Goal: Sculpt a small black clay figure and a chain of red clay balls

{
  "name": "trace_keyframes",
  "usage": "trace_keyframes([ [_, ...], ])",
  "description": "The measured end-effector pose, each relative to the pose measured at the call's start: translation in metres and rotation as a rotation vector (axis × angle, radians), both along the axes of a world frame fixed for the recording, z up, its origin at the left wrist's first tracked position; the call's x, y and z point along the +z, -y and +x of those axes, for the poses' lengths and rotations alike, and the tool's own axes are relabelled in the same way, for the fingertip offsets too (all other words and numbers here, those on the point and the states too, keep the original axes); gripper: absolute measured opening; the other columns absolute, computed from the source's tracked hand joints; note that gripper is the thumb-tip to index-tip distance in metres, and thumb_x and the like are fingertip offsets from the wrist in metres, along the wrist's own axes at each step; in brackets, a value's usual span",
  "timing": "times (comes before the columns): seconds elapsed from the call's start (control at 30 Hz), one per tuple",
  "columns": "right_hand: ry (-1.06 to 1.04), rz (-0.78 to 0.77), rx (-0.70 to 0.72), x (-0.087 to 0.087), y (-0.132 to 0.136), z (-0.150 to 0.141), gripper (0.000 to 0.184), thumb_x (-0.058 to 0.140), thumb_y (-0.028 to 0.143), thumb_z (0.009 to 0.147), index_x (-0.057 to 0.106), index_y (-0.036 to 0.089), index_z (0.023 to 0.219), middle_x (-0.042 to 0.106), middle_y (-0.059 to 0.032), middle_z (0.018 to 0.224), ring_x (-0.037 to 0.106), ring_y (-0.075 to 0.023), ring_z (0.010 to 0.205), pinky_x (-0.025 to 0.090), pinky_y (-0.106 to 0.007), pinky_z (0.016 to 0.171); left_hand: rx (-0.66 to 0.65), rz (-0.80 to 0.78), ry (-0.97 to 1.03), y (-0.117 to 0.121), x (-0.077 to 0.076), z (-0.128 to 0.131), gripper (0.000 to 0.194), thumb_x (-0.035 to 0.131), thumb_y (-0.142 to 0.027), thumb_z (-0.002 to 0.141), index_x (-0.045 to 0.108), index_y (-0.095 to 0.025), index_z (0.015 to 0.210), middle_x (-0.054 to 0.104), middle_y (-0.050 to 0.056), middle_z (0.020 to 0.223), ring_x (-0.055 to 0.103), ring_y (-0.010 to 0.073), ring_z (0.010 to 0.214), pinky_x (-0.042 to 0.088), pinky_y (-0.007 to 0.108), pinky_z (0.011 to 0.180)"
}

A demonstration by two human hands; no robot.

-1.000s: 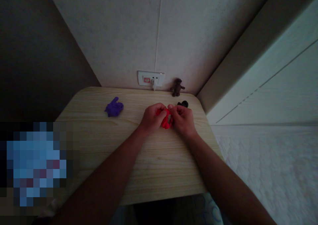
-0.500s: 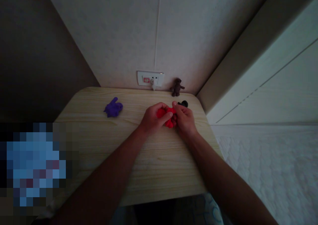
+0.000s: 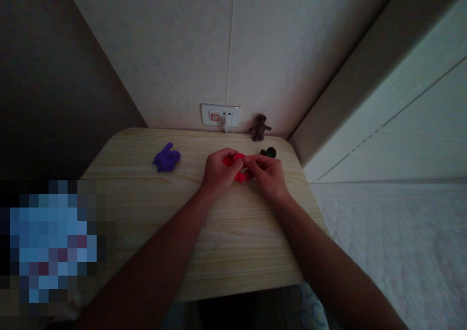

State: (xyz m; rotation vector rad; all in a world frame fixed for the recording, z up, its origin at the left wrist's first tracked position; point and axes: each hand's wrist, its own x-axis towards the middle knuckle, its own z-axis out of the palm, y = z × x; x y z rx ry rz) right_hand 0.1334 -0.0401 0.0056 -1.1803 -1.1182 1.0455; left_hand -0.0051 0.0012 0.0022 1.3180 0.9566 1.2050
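Note:
Both hands meet over the middle of the table, working on a lump of red modelling clay [image 3: 240,176] with rounded parts. My left hand [image 3: 221,172] is closed around its left side, thumb laid across the top. With thumb and index finger, my right hand [image 3: 268,173] pinches the upper right end of the clay. Fingers cover much of its shape. Just beyond my right hand lies a small black piece [image 3: 270,152], partly hidden by it.
A purple clay figure [image 3: 167,158] lies on the wooden table [image 3: 233,242] at the left. By the wall a brown figure [image 3: 260,128] stands near the back right edge. A wall socket [image 3: 221,115] holds a white plug. Right of the table is a white quilted surface [image 3: 394,252].
My left hand has shifted slightly left with the red clay. The right thumb has come down from pointing up, and its fingers now reach further left. More of the black piece shows.

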Motion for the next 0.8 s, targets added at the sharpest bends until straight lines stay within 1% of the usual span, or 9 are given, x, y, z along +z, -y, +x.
trace_keyframes([
  [0.1, 0.066, 0.006, -0.009, 0.001, 0.001, -0.001, 0.041, 0.081, 0.058, 0.08, 0.075, 0.018, 0.077, 0.07, -0.0025, 0.062, 0.062, -0.0145, 0.053, 0.051, -0.027, 0.052, -0.021, 0.022, -0.041, 0.0, 0.0, 0.0, 0.01, 0.071, -0.026, 0.074, 0.069, -0.017, 0.072, 0.067, -0.001, 0.059, 0.06, 0.0109, 0.048, 0.047, 0.021, 0.044],
  [0.23, 0.085, 0.046, 0.002, -0.002, 0.0, 0.0, 0.042, 0.077, 0.06, 0.083, 0.072, 0.019, 0.074, 0.066, -0.0006, 0.058, 0.058, -0.0135, 0.051, 0.047, -0.026, 0.051, -0.061, -0.022, 0.017, 0.002, 0.005, 0.0, 0.008, 0.067, -0.025, 0.071, 0.066, -0.017, 0.069, 0.066, -0.001, 0.057, 0.058, 0.0106, 0.045, 0.044, 0.021, 0.042],
  [0.4, -0.191, -0.025, 0.073, -0.002, -0.002, -0.001, 0.042, 0.084, 0.058, 0.075, 0.068, 0.02, 0.072, 0.067, 0.0004, 0.06, 0.055, -0.0115, 0.049, 0.049, -0.025, 0.049, -0.159, -0.098, 0.129, -0.001, 0.005, -0.001, 0.013, 0.071, -0.029, 0.072, 0.068, -0.016, 0.071, 0.067, 0.0, 0.058, 0.059, 0.0116, 0.046, 0.048, 0.023, 0.045],
  [0.5, -0.335, -0.111, 0.09, 0.005, -0.001, 0.0, 0.041, 0.091, 0.052, 0.067, 0.069, 0.018, 0.073, 0.066, 0.0016, 0.061, 0.052, -0.0087, 0.046, 0.046, -0.022, 0.044, -0.276, -0.14, 0.22, -0.003, 0.001, -0.004, 0.016, 0.075, -0.03, 0.075, 0.07, -0.016, 0.078, 0.069, 0.001, 0.065, 0.062, 0.0128, 0.049, 0.051, 0.026, 0.047],
  [0.6, -0.389, -0.15, 0.108, 0.01, -0.002, 0.001, 0.045, 0.095, 0.052, 0.062, 0.067, 0.019, 0.075, 0.065, 0.0034, 0.059, 0.049, -0.0081, 0.041, 0.041, -0.021, 0.038, -0.401, -0.177, 0.302, -0.005, 0.0, -0.004, 0.018, 0.076, -0.033, 0.078, 0.07, -0.016, 0.083, 0.071, 0.002, 0.072, 0.066, 0.0156, 0.055, 0.053, 0.029, 0.051],
  [0.67, -0.36, -0.109, 0.071, 0.009, -0.002, 0.001, 0.046, 0.093, 0.053, 0.064, 0.065, 0.021, 0.084, 0.066, 0.0051, 0.058, 0.05, -0.0096, 0.038, 0.037, -0.021, 0.035, -0.443, -0.19, 0.323, -0.005, 0.0, -0.003, 0.021, 0.077, -0.034, 0.078, 0.069, -0.016, 0.084, 0.07, 0.001, 0.072, 0.065, 0.0147, 0.056, 0.052, 0.029, 0.054],
  [0.7, -0.318, -0.073, 0.034, 0.007, -0.002, 0.001, 0.045, 0.091, 0.053, 0.068, 0.064, 0.023, 0.088, 0.066, 0.0058, 0.058, 0.05, -0.0102, 0.038, 0.036, -0.022, 0.034, -0.438, -0.199, 0.328, -0.005, -0.001, -0.001, 0.023, 0.079, -0.035, 0.077, 0.068, -0.016, 0.085, 0.069, 0.001, 0.072, 0.064, 0.0137, 0.056, 0.052, 0.028, 0.055],
  [0.77, -0.172, 0.016, -0.062, 0.003, -0.001, 0.001, 0.038, 0.084, 0.053, 0.078, 0.065, 0.024, 0.093, 0.066, 0.0053, 0.06, 0.052, -0.011, 0.04, 0.038, -0.022, 0.037, -0.382, -0.223, 0.337, -0.006, -0.003, 0.002, 0.028, 0.082, -0.036, 0.073, 0.067, -0.016, 0.086, 0.069, 0.001, 0.074, 0.063, 0.0122, 0.059, 0.052, 0.027, 0.059],
  [0.8, -0.07, 0.06, -0.103, 0.001, -0.001, 0.001, 0.034, 0.078, 0.053, 0.084, 0.068, 0.023, 0.095, 0.068, 0.0033, 0.063, 0.055, -0.0116, 0.044, 0.041, -0.023, 0.04, -0.336, -0.235, 0.345, -0.006, -0.004, 0.003, 0.029, 0.082, -0.035, 0.072, 0.065, -0.016, 0.086, 0.069, 0.001, 0.077, 0.064, 0.012, 0.063, 0.053, 0.026, 0.062],
])
